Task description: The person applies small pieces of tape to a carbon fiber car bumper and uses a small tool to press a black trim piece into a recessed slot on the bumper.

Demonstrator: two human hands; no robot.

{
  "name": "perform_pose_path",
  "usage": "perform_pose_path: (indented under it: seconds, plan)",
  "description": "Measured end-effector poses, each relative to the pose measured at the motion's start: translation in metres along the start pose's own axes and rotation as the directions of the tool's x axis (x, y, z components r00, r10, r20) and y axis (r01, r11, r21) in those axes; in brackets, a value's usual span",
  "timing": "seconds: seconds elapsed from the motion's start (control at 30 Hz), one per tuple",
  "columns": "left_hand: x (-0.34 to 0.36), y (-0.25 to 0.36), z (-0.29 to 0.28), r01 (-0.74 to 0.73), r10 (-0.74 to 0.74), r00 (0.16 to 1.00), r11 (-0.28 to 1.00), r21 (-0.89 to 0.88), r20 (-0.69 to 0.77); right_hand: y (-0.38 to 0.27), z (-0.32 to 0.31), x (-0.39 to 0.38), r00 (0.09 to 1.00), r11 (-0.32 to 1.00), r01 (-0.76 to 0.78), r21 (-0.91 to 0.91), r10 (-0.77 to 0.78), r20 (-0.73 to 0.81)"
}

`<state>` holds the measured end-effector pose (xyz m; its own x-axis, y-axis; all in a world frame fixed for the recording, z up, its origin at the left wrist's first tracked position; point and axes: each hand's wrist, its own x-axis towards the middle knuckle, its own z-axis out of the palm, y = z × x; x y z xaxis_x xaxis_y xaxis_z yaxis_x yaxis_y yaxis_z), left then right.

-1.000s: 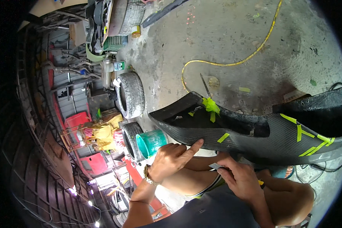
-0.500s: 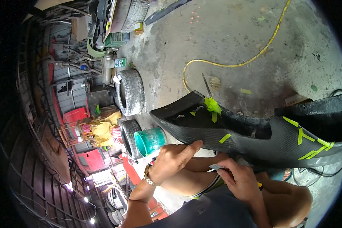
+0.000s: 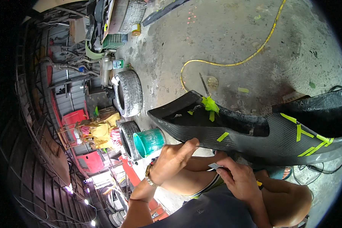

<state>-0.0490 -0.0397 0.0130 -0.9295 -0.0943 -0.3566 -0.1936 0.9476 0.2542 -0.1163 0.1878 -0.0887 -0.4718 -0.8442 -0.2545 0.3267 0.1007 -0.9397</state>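
Fingers [image 3: 194,143] of left hand [image 3: 174,159] curled, tips at near edge of black panel [image 3: 247,146]; pinching or merely touching, cannot tell. Right hand [image 3: 239,178], rightward, pinching small grey flat piece [image 3: 215,166]. Past left fingertips: yellow-green tape [image 3: 222,136] on panel. Leftward: green bucket [image 3: 150,141], 2 tyres [image 3: 133,91]. Farthest ahead: yellow hose [image 3: 231,65].

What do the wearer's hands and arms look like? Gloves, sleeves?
The left hand and right hand are ungloved. No sleeve shows on the left forearm or right forearm. A gold-coloured metal link band circles the left wrist; the right looks bare.
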Motion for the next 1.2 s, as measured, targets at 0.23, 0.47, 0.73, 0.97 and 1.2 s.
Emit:
perform_pose_path:
  seconds: [0.23,0.47,0.73,0.97,1.2]
  plan:
    - [-0.007,-0.006,0.005,0.019,-0.021,0.999,0.997,-0.074,-0.03,0.002,0.003,0.0,1.0,1.0,-0.002,-0.007,0.002,-0.013]
    - [-0.005,-0.003,-0.003,0.004,-0.003,0.999,1.0,-0.024,0.051,0.002,0.002,0.001,0.999,0.999,0.025,-0.042,-0.024,0.03]
    - [-0.009,-0.011,0.006,-0.02,0.002,0.992,0.99,-0.139,-0.128,0.0,0.001,0.001,0.999,0.999,-0.036,-0.029,0.037,0.013]
    - [-0.04,-0.012,0.025,0.261,-0.375,0.901,0.87,-0.418,-0.219,0.001,0.001,0.001,0.999,0.999,-0.033,-0.013,0.033,-0.016]
    - [-0.065,-0.003,0.054,0.274,-0.378,0.925,0.709,-0.649,-0.023,0.009,0.007,0.001,0.998,0.995,0.049,-0.086,-0.046,0.034]
